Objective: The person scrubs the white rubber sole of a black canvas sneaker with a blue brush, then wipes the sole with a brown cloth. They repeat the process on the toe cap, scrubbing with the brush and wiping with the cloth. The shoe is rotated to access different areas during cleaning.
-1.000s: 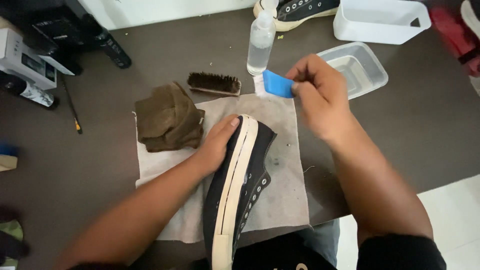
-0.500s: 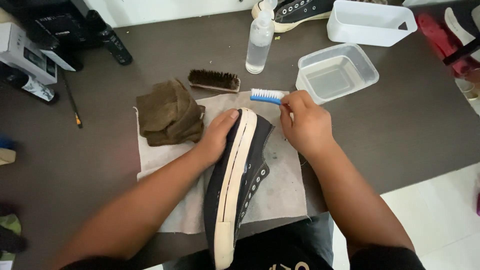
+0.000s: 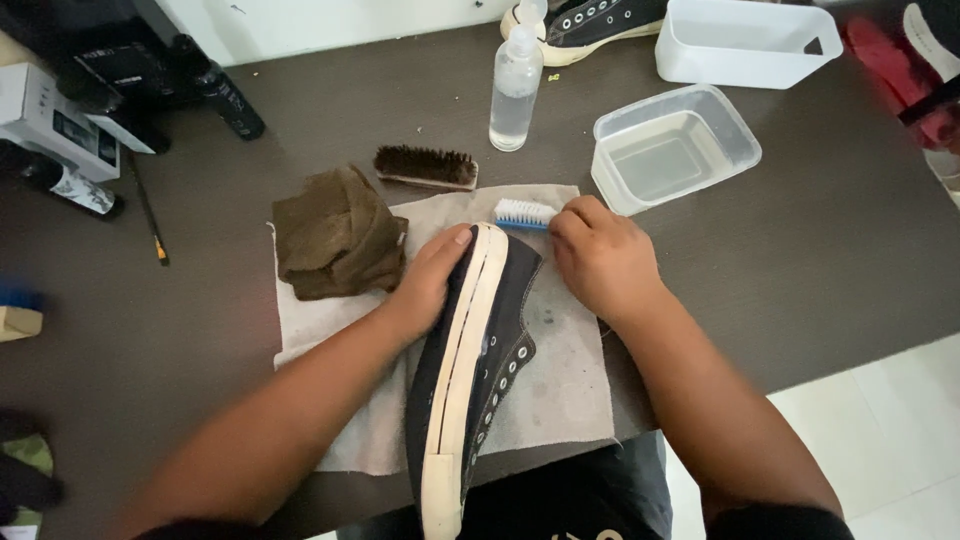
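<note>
A black canvas sneaker (image 3: 475, 370) with a white sole edge is held on its side on a grey cloth (image 3: 560, 380), its toe pointing to twelve o'clock and its heel toward six o'clock at the near table edge. The toe end is gripped by the left hand (image 3: 432, 280), whose fingers are wrapped over the sole side and pressed against it, the thumb lying along the white rim. At one o'clock from the toe, a small blue brush with white bristles (image 3: 523, 213) is pinched in the closed fingers of the right hand (image 3: 600, 258); the bristles are set just beside the toe cap, and whether they touch it cannot be told. At ten o'clock from the shoe a folded brown cloth (image 3: 338, 235) is seen, partly on the grey cloth. A dark-bristled wooden brush (image 3: 427, 166) lies at eleven o'clock, a clear spray bottle (image 3: 515, 90) at twelve, and a clear plastic tub (image 3: 675, 147) holding water at two o'clock on the dark table (image 3: 830, 230).
</note>
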